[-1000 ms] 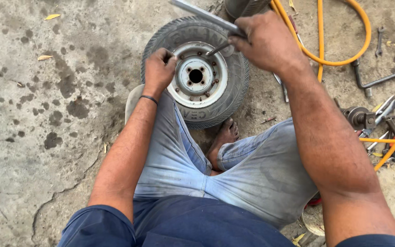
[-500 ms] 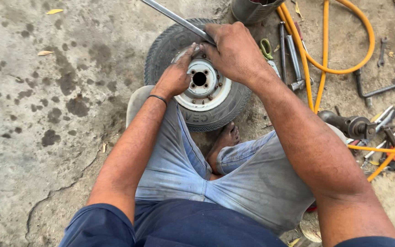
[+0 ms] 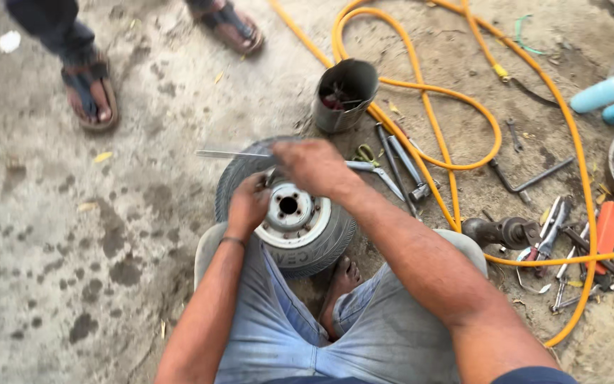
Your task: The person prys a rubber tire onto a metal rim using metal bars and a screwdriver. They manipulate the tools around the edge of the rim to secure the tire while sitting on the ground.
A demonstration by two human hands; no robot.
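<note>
A small black tyre on a silver rim [image 3: 300,220] lies flat on the concrete between my knees. My left hand [image 3: 248,203] grips the rim's left edge. My right hand [image 3: 314,165] is closed on a long flat metal bar [image 3: 225,153] that reaches out to the left over the tyre's far edge. My bare foot [image 3: 340,281] rests just below the tyre.
A metal can [image 3: 345,94] with tools stands beyond the tyre. An orange hose [image 3: 456,135] loops to the right. Wrenches, pliers and other tools [image 3: 563,242] lie at the right. Another person's sandalled feet [image 3: 90,96] stand at top left.
The view has tilted up, so the tyre sits lower in frame and the can, hose and another person's feet show. My right hand with the bar has shifted left over the tyre.
</note>
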